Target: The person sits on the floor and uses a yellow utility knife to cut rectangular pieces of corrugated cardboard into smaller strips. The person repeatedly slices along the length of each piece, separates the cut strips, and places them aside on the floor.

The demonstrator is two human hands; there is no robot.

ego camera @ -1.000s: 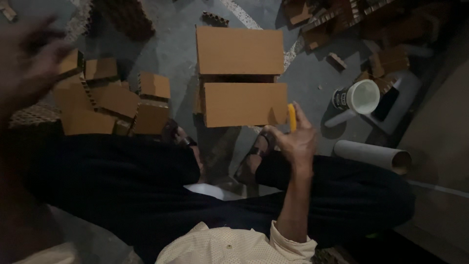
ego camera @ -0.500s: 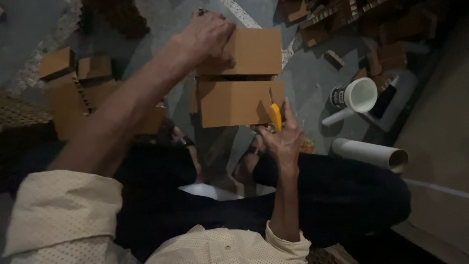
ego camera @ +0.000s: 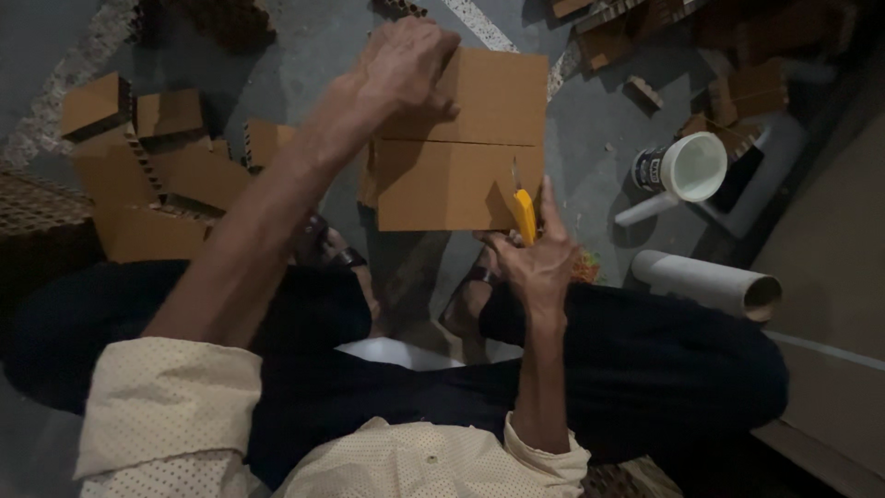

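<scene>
On a grey concrete floor, the left hand presses spread on a flat brown cardboard sheet. The right hand grips a yellow utility knife at the sheet's edge. If the sheet shifts, the blade could skid toward the pressing fingers.

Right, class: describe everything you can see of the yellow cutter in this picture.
The yellow cutter is a small utility knife with a yellow body, plastic by its look, and a thin blade pointing up. It stands nearly upright in the right hand, whose fingers wrap its lower part and hide it. The blade rests against the front face of the brown cardboard piece, near its right edge. The left hand presses the cardboard farther back.
</scene>
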